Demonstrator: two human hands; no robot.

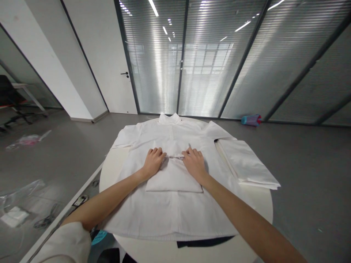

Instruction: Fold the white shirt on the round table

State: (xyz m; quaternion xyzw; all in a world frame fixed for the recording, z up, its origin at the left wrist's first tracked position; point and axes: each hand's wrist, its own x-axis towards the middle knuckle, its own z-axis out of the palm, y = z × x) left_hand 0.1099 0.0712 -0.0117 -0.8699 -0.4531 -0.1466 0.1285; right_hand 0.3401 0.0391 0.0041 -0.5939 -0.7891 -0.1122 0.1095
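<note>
A white collared shirt [175, 208] lies spread flat, front up, on a round white table [260, 204], its collar at the far side. On its middle lies a smaller folded white cloth [174, 177]. My left hand [153, 160] rests on the cloth's upper left corner with fingers curled down against it. My right hand [194, 160] rests on the upper right corner, fingers pressed on the fabric. The fingertips of both hands nearly meet at the cloth's top edge, where a thin fold runs between them. The shirt's left sleeve [123, 140] lies folded near the table's far left.
A stack of folded white fabric [246, 164] lies on the table's right side. Grey floor surrounds the table; plastic bags [19, 197] and scissors lie on the floor at left. A blue object [251, 119] sits by the glass wall with blinds. A dark cloth shows under the shirt's hem.
</note>
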